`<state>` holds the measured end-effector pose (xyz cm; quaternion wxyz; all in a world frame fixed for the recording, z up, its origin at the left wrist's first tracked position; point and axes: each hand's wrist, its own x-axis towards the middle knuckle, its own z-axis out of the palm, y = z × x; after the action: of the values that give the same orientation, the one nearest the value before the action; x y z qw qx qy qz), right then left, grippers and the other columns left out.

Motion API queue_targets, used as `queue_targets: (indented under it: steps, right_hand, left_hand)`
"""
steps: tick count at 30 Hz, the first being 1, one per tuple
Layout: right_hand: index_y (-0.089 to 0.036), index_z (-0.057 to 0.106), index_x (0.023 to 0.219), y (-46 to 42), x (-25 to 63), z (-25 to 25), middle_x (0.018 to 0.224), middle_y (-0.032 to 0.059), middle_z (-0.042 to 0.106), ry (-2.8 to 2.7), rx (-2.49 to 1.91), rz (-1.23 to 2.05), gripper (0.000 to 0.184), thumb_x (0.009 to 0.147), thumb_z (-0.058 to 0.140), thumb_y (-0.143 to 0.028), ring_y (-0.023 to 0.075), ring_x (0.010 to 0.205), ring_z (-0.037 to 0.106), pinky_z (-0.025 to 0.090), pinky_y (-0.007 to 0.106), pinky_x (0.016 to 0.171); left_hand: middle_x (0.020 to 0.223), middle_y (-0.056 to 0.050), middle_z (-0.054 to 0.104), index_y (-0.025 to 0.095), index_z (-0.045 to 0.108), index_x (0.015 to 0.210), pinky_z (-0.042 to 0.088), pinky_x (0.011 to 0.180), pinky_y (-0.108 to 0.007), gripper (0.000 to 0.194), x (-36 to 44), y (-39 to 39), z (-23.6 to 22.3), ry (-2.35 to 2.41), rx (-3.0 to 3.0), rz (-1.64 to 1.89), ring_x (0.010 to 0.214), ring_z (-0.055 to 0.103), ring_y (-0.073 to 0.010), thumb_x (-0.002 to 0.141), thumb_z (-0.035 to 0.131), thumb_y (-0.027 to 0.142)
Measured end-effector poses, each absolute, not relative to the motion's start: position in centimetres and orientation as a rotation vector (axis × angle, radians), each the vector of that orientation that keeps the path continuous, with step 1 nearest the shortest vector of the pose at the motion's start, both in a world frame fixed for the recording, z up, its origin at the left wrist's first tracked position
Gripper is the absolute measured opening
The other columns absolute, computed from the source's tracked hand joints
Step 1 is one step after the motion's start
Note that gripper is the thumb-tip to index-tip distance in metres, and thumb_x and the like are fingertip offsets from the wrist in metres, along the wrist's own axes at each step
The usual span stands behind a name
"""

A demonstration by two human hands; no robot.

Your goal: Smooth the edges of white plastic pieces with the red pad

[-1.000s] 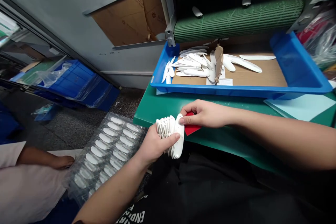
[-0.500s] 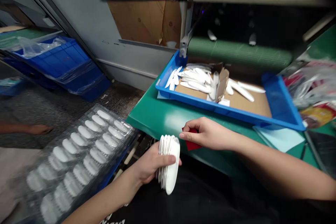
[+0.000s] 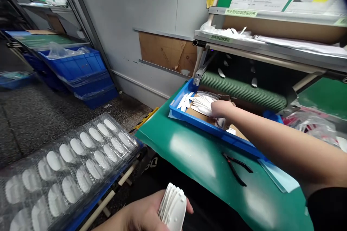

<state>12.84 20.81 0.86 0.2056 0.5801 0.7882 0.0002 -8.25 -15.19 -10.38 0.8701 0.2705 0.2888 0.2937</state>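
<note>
My left hand (image 3: 141,214) is at the bottom edge, fingers wrapped round a stack of white oval plastic pieces (image 3: 173,207) held upright. My right hand (image 3: 221,108) reaches far forward into the blue tray (image 3: 189,117) and rests on a heap of long white plastic pieces (image 3: 202,103). Its fingers are curled down among the pieces; whether they grip one is hidden. The tray sits on a green table (image 3: 195,155), just below a green ribbed conveyor roller (image 3: 241,90).
A clear blister tray (image 3: 67,162) filled with white ovals lies at lower left. Black-handled pliers (image 3: 237,168) lie on the green table by a pale blue sheet (image 3: 279,178). Blue crates (image 3: 78,68) stand by the grey wall. A shelf with papers hangs above the conveyor.
My right hand left the spot beside the stack and reached into the blue tray; the red card is out of sight. The view tilted up, so the left hand sits lower.
</note>
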Motion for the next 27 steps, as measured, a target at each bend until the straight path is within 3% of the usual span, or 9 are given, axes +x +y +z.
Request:
queue_targets:
  steps: [3,8,12,18,22,27]
  right_hand:
    - [-0.010,0.074,0.103,21.1,12.7,-0.4,0.105,0.0128,0.070,2.106,1.573,0.026,0.025,0.087,0.086,-0.026,0.0282,0.095,0.068,0.057,0.041,0.082]
    - [-0.011,0.073,0.105,20.8,13.6,-0.5,0.103,0.0110,0.070,2.131,1.568,0.068,0.017,0.095,0.077,-0.024,0.0253,0.089,0.068,0.056,0.038,0.078]
    - [-0.017,0.077,0.090,19.6,14.6,1.0,0.088,0.0090,0.071,2.284,1.571,0.045,0.005,0.086,0.075,-0.014,0.0249,0.080,0.067,0.047,0.032,0.066]
    - [-0.030,0.076,0.106,13.0,16.8,2.8,0.088,0.0018,0.072,2.669,1.652,0.141,0.015,0.094,0.067,-0.031,0.0245,0.079,0.065,0.041,0.031,0.061]
    - [-0.026,0.076,0.099,6.5,17.5,0.8,0.085,0.0005,0.072,3.299,1.369,0.007,0.011,0.097,0.065,-0.027,0.0207,0.071,0.066,0.043,0.030,0.063]
    - [-0.017,0.075,0.098,1.9,17.1,-3.1,0.073,0.0012,0.063,3.631,1.040,-0.016,0.021,0.107,0.056,-0.018,0.0178,0.063,0.055,0.038,0.032,0.063]
  left_hand:
    - [0.077,-0.005,0.074,0.020,0.073,0.116,0.039,0.047,-0.019,0.072,-9.1,-15.5,-11.1,0.492,0.614,0.606,0.052,0.055,-0.0114,0.049,0.099,0.030]
    - [0.079,-0.008,0.076,0.018,0.070,0.113,0.049,0.056,-0.022,0.073,-9.4,-16.0,-12.4,0.407,0.589,0.673,0.061,0.066,-0.0163,0.048,0.102,0.029]
    - [0.081,-0.006,0.074,0.018,0.066,0.114,0.059,0.059,-0.029,0.061,-8.5,-15.4,-11.5,0.475,0.434,0.814,0.065,0.072,-0.0207,0.062,0.096,0.030]
    - [0.092,-0.009,0.073,0.012,0.068,0.113,0.066,0.072,-0.033,0.046,-7.7,-10.7,-8.8,0.811,0.261,1.062,0.077,0.074,-0.0191,0.076,0.091,0.028]
    - [0.088,-0.012,0.074,0.007,0.071,0.104,0.065,0.072,-0.031,0.036,-7.2,-7.3,-7.4,0.870,0.255,1.098,0.077,0.073,-0.0202,0.080,0.088,0.027]
    - [0.089,-0.009,0.075,0.012,0.069,0.115,0.064,0.070,-0.032,0.046,-5.7,-5.9,-6.9,0.800,0.340,1.049,0.074,0.073,-0.0208,0.078,0.090,0.030]
